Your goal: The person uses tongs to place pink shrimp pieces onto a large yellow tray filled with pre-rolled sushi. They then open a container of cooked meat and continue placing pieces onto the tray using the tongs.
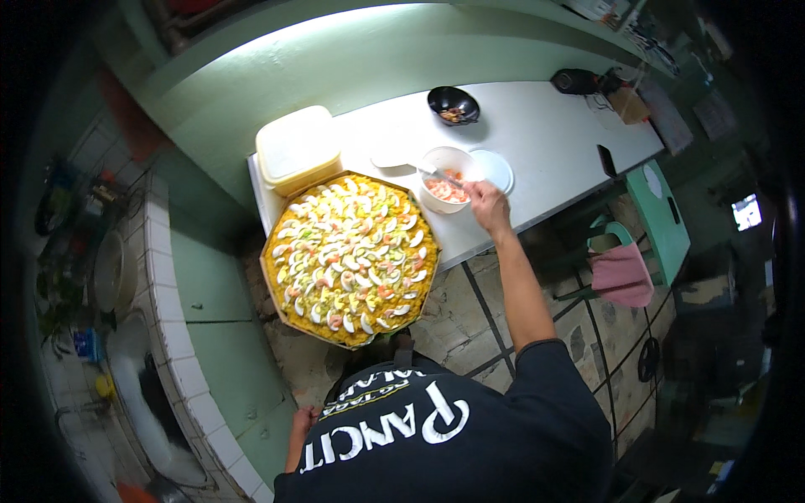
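Note:
My right hand (489,204) is closed around a slim grey utensil (446,178) whose working end I cannot make out. It reaches over the rim of a white round tub (449,158) holding pinkish-orange shrimp-like pieces (447,192). At the table's left end is a large octagonal tray (270,281) of yellow-orange noodles, topped with egg slices (348,261), shrimp and green bits; its near part extends past the table edge. Down beside my dark shirt is my left hand (306,417), its fingers too hidden to read.
On the white table (537,142) stand a lidded yellowish container (299,149), a black bowl (454,106) with brown bits, a pale blue lid (495,171) and a phone (606,160). A tiled sink counter (172,318) runs along the left. A green chair (658,218) with a pink cloth (620,275) stands right.

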{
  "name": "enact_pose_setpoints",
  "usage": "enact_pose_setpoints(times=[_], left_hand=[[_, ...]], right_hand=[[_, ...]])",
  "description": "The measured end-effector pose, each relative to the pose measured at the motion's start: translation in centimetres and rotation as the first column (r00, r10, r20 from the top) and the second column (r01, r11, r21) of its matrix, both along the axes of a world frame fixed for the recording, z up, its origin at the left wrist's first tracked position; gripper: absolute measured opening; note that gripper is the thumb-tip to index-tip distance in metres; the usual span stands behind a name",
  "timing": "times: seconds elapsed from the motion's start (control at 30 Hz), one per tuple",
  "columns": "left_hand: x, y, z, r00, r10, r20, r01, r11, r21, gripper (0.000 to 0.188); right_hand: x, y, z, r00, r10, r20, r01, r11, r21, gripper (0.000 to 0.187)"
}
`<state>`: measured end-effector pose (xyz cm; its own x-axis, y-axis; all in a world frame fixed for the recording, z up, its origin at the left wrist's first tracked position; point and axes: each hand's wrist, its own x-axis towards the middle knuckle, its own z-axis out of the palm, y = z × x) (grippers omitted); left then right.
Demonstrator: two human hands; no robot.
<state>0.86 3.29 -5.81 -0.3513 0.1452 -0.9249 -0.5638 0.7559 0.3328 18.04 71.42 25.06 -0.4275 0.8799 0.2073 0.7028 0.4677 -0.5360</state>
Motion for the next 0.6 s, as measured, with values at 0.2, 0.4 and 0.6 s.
enact_pose_setpoints(times=[0.2, 0.4, 0.6], left_hand=[[0.0, -1.2, 0.8, 0.252, -0.78, -0.574, 0.842, 0.468, -0.267, 0.026], [-0.3, -1.1, 0.7, 0.324, -0.789, -0.521, 0.814, 0.513, -0.271, 0.029], [0.4, -1.0, 1.0, 0.882, -0.387, -0.267, 0.392, 0.919, -0.036, 0.028]], right_hand=[[0.7, 6.8, 0.5, 0.852, -0.124, 0.509, -0.047, 0.949, 0.311, 0.019], [-1.9, 7.1, -1.7, 0.707, -0.071, 0.703, -0.319, 0.856, 0.408, 0.014], [-1.6, 9.3, -1.8, 0.751, -0.027, 0.66, -0.245, 0.916, 0.317, 0.016]])
